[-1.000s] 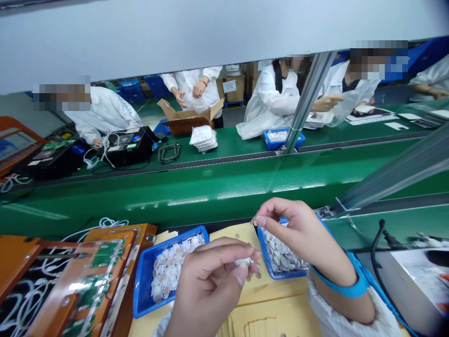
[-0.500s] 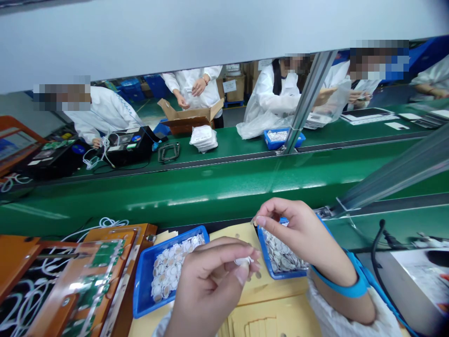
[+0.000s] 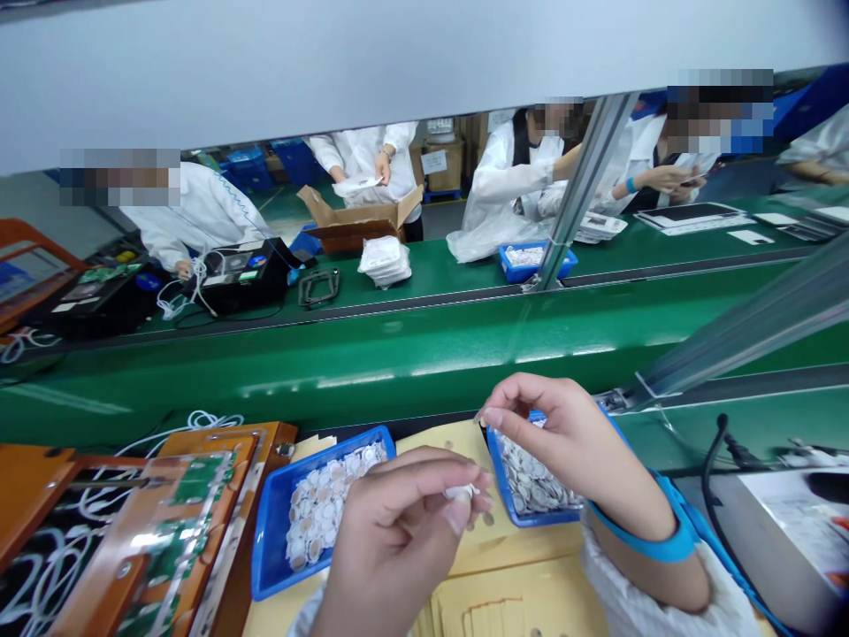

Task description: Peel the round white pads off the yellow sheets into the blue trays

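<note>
My left hand (image 3: 404,531) is closed in a pinch on a small white disc (image 3: 462,491), which shows between thumb and forefinger. Behind it stands a blue bin (image 3: 265,540) holding many round white pieces (image 3: 322,509), some with a tan or grey centre. My right hand (image 3: 550,433), with a blue band (image 3: 650,540) at the wrist, is pinched above the left edge of a second blue bin (image 3: 527,520). A tiny item at its fingertips is too small to name. That bin holds similar white pieces (image 3: 531,469). Yellow sheets (image 3: 504,566) lie under both hands.
An orange fixture (image 3: 218,495) with green circuit boards and white cables stands at left. A metal post (image 3: 743,318) slants in at right, near a black cable (image 3: 713,469). Across the green divider (image 3: 398,363), co-workers (image 3: 523,186) in white handle parts around an open carton (image 3: 362,221).
Both my hands stay practically still. Across the divider, a co-worker now holds a white sheet over the carton, and the hands of co-workers at right have shifted.
</note>
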The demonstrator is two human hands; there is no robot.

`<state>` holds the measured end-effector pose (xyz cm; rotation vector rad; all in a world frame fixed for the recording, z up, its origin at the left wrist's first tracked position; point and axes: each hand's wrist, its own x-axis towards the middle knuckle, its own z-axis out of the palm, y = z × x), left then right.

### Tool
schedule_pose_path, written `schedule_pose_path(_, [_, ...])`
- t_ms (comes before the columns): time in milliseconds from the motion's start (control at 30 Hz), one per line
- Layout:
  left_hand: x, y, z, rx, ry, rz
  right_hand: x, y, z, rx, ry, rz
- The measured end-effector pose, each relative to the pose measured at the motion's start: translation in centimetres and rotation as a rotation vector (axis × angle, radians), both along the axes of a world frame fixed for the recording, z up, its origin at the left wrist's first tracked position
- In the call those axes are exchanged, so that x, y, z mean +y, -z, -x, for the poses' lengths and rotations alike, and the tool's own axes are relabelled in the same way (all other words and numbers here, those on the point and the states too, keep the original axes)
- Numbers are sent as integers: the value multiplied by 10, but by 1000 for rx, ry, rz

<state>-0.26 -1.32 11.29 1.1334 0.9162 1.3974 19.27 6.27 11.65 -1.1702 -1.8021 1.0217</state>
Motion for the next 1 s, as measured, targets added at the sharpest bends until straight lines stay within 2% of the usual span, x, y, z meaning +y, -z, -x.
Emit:
schedule_pose_path(233, [2,4,4,10,10,9,0,0,-1,-13,-4,-18])
schedule_pose_path(333, [4,3,2,-7,-8,44,-3,1,-3,32,9,-73])
schedule_pose_path(433, [8,2,1,-34,-39,46,-8,-1,-7,173,19,-276])
schedule_pose_path(500, [10,3,2,-25,-42,31,-12,-5,-10,225,-53,-468])
schedule_pose_path(533, [11,4,2,-12,-33,22,-14,-8,-11,219,-114,-559])
schedule_pose_path(600, [12,5,4,12,-17,8,-17,-15,-13,121,-180,-639])
schedule_pose_path(767, [11,3,1,36,-72,23,-22,-21,-14,-111,-229,-706])
schedule_pose_path(1000, [9,4,1,141,-108,-8,-18,-21,-5,-162,-247,-774])
